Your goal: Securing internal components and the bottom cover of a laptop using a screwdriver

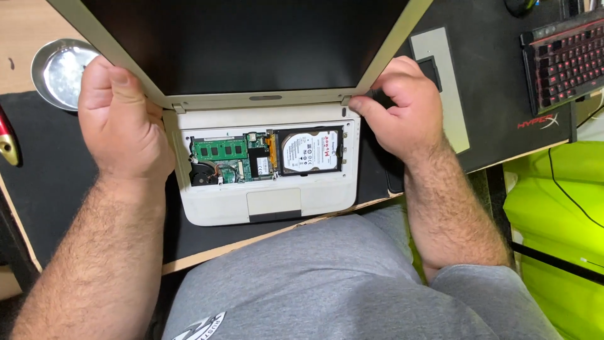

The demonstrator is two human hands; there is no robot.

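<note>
Small white laptop (267, 204) on black mat (56, 189), keyboard off, hard drive (309, 151) exposed. Left hand (123, 119) and right hand (402, 107) both clenched on screen bezel (264, 99) lower corners. Advise even pressure both sides, no twisting at hinges.

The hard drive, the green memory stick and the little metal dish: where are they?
hard drive (309, 151), head view, on its silver top face.
green memory stick (219, 149), head view, on the middle of its board.
metal dish (60, 72), head view, on its shiny bottom.

round metal dish (60, 70) lay far left | red-lit keyboard (562, 60) sat far right | black mat (497, 94) covered surface (25, 38)
</note>
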